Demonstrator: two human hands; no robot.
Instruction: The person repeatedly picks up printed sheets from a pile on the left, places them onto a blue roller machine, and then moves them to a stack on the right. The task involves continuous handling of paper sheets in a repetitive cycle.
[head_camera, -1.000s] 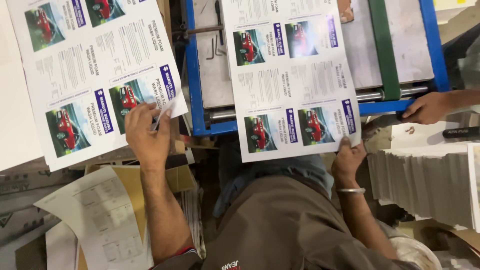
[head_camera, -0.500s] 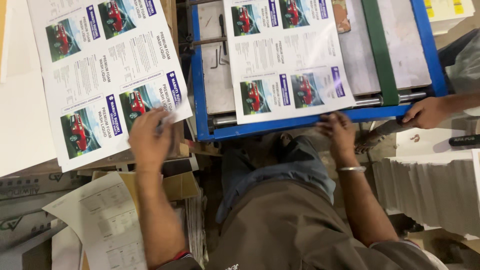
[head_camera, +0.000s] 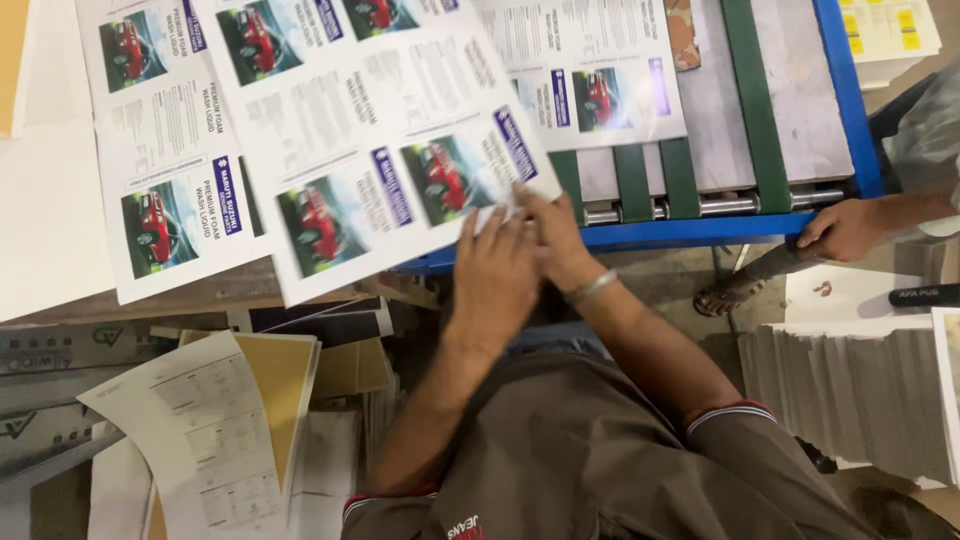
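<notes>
In the head view, the person's left hand (head_camera: 497, 270) and right hand (head_camera: 553, 240) meet at the middle of the frame, both on the lower right corner of a large printed sheet (head_camera: 390, 150). The left hand lies flat with its fingers spread and pressed on the paper's edge; whether anything is pinched under it cannot be told. The right hand, with a metal bangle (head_camera: 590, 288) at the wrist, is partly curled, its fingertips on the same corner, just beside the left fingers; its grip under the paper is hidden.

The printed sheet carries repeated panels with red cars, blue bars and blocks of text. It lies tilted across the upper middle of the frame, overlapping a second sheet of the same kind (head_camera: 165, 170) at the upper left, which rests on the table (head_camera: 45, 230).

A third sheet of the same print (head_camera: 590, 70) lies at the upper middle on the machine bed (head_camera: 790, 100), which has a blue frame, green belts and steel rollers.

At the right, another person's hand (head_camera: 845, 228) rests on the blue frame's lower edge. Below it, at the lower right, stands a stack of paper (head_camera: 850, 400). At the lower left lie loose sheets and a yellow-brown card (head_camera: 280, 380).
</notes>
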